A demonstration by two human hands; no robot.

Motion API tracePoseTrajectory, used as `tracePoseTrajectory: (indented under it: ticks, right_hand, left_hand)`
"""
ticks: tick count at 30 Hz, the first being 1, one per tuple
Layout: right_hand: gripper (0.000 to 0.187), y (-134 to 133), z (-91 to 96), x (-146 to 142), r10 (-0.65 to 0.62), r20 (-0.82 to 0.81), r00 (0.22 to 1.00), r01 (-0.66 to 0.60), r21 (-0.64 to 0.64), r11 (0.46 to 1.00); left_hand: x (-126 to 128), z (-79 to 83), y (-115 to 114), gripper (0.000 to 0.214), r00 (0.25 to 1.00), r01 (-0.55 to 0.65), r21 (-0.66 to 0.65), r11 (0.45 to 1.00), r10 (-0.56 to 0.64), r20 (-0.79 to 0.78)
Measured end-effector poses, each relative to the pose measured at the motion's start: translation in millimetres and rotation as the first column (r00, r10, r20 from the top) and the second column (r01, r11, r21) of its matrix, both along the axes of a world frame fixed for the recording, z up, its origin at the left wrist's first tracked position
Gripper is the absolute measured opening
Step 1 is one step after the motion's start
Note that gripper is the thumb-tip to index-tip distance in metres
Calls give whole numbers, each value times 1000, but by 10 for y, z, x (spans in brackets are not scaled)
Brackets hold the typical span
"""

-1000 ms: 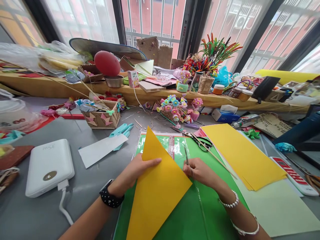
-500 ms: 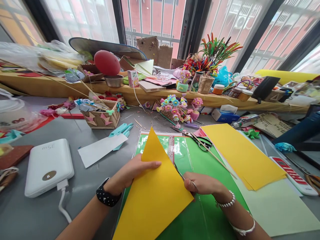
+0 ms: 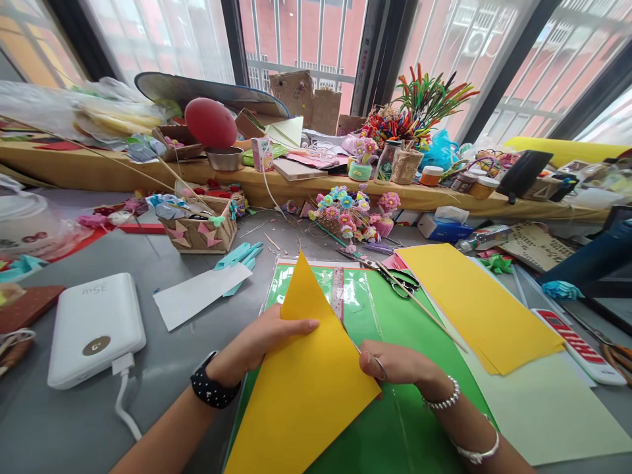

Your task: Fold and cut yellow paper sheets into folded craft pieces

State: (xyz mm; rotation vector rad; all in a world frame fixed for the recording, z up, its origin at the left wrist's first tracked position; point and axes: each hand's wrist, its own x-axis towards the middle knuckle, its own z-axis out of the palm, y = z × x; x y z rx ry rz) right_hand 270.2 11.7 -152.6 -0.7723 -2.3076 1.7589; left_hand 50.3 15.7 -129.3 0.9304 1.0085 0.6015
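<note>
A sheet of yellow paper (image 3: pixel 306 395), its tip pointing away from me, is held up over the green sheet (image 3: pixel 424 421). My left hand (image 3: pixel 276 332) grips the paper's left edge, thumb flat on top and fingers underneath. At the right edge, my right hand (image 3: pixel 390 362) is closed around scissors (image 3: pixel 380 368); a metal handle loop shows by the fingers, while the blades are mostly hidden by the paper. Another pair of scissors (image 3: pixel 402 283) with black handles lies on the green sheet beside a thin wooden stick (image 3: pixel 422 306).
More yellow sheets (image 3: pixel 478 303) lie to the right over pale green paper (image 3: pixel 557 408). On the left are a white power bank (image 3: pixel 99 329) with a cable, a white paper strip (image 3: pixel 197 296) and a cardboard box (image 3: pixel 202 234). Pipe-cleaner flowers (image 3: pixel 345 210) stand at the back.
The scissors blade seen along the paper's right edge earlier is now almost out of sight behind it. My right hand has shifted slightly left; my left hand keeps its grip.
</note>
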Motion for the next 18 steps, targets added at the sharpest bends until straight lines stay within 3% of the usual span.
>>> tracePoseTrajectory:
  ticks: [7, 18]
  right_hand:
    - [68, 16, -33, -3, -21, 19, 1000, 21, 15, 1000]
    - [76, 73, -78, -24, 76, 8, 997, -76, -69, 995]
  left_hand:
    - [-6, -23, -10, 28, 1000, -8, 6, 1000, 8, -17]
    - [-13, -45, 4, 22, 1000, 5, 4, 1000, -5, 25]
